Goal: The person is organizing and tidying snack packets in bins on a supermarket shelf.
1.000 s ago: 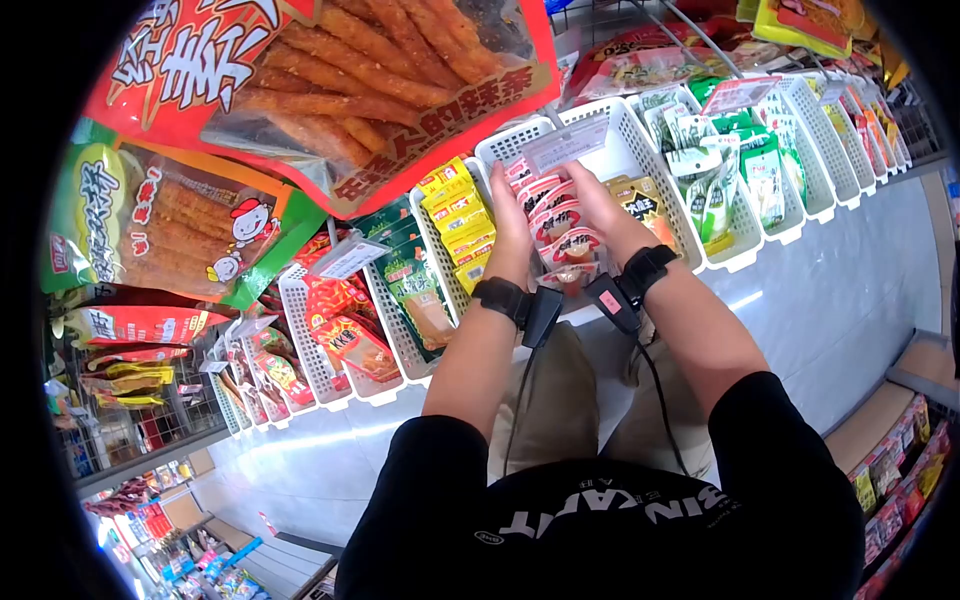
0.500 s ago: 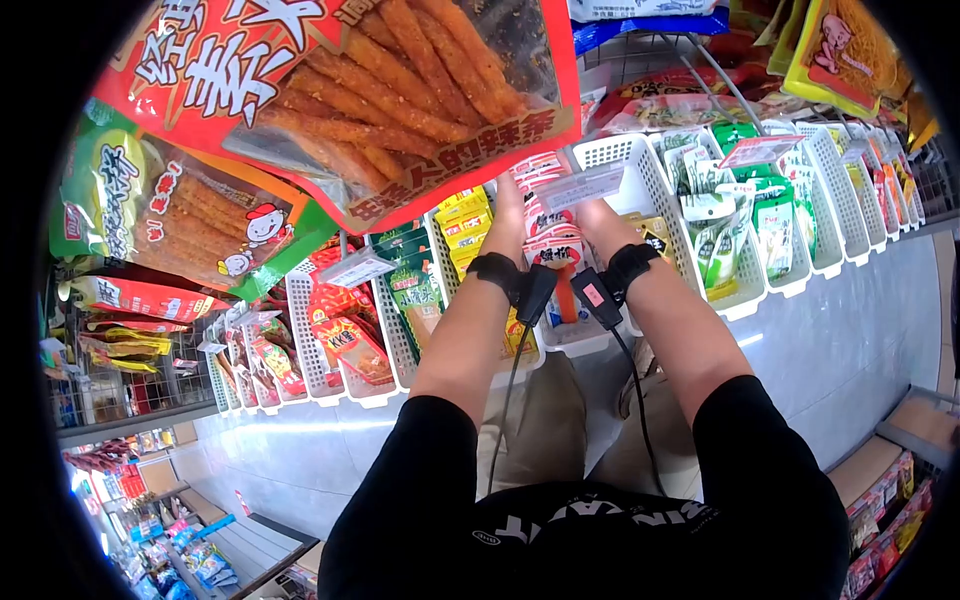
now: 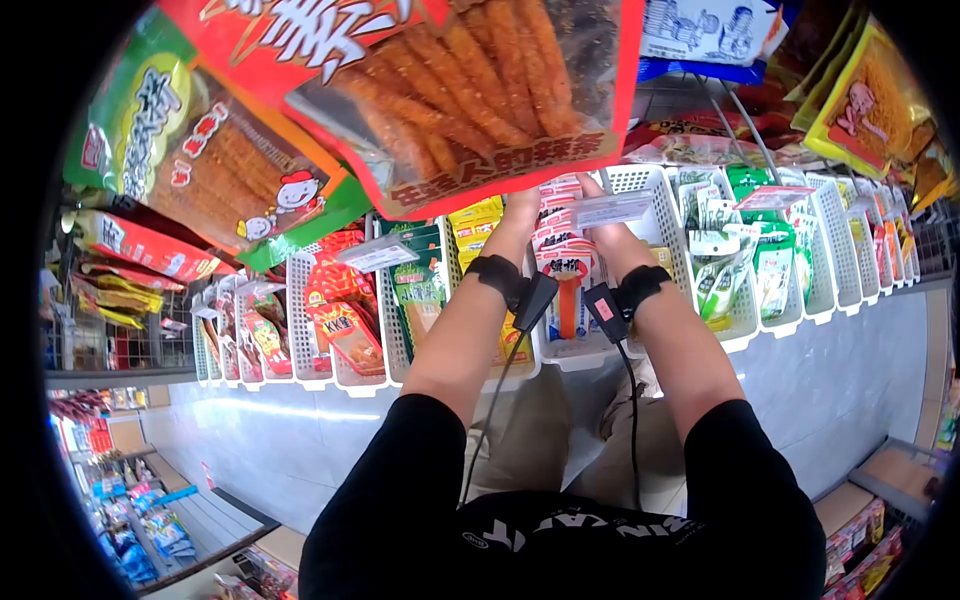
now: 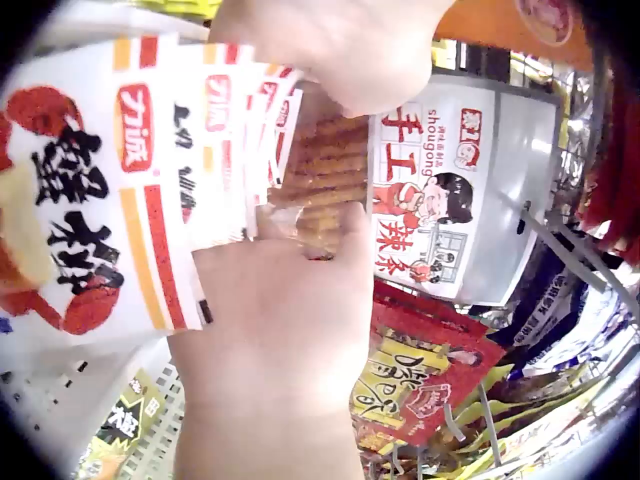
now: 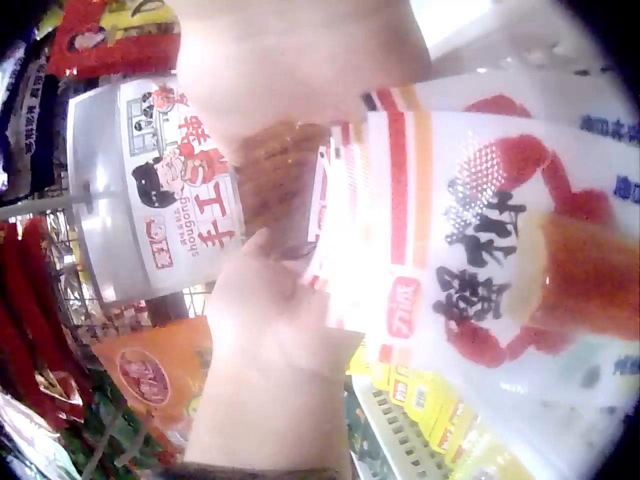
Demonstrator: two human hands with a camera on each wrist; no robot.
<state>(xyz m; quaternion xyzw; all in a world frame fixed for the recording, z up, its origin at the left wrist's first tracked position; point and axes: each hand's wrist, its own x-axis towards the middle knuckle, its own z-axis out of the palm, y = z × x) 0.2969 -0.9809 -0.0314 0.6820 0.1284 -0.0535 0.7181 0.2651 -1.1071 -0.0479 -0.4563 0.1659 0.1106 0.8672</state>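
Between the two hands is a row of white-and-red packets [image 3: 566, 265] in a white basket [image 3: 580, 356]; in the left wrist view the packets [image 4: 95, 215] stand in layers, as do those [image 5: 490, 230] in the right wrist view. My left hand [image 3: 520, 217] touches the row's left side, my right hand [image 3: 612, 236] its right side. Each wrist view has its own hand at the top, left [image 4: 335, 45] and right [image 5: 300, 65], and the opposite hand below, right [image 4: 280, 310] and left [image 5: 275, 320]. The lower hands' thumbs look straight; most fingers are hidden.
A large red bag [image 3: 470, 90] hangs over the hands' far side, beside a green-edged bag [image 3: 215, 150]. Yellow packets [image 3: 476, 225] fill the basket to the left; green packets [image 3: 775, 270] stand farther right. A label holder [image 3: 612, 210] juts out near the right hand.
The head view has shifted, so the hanging bags sit farther right and the baskets lower. The hands have reached farther in beneath the red bag, and more of the front packet shows.
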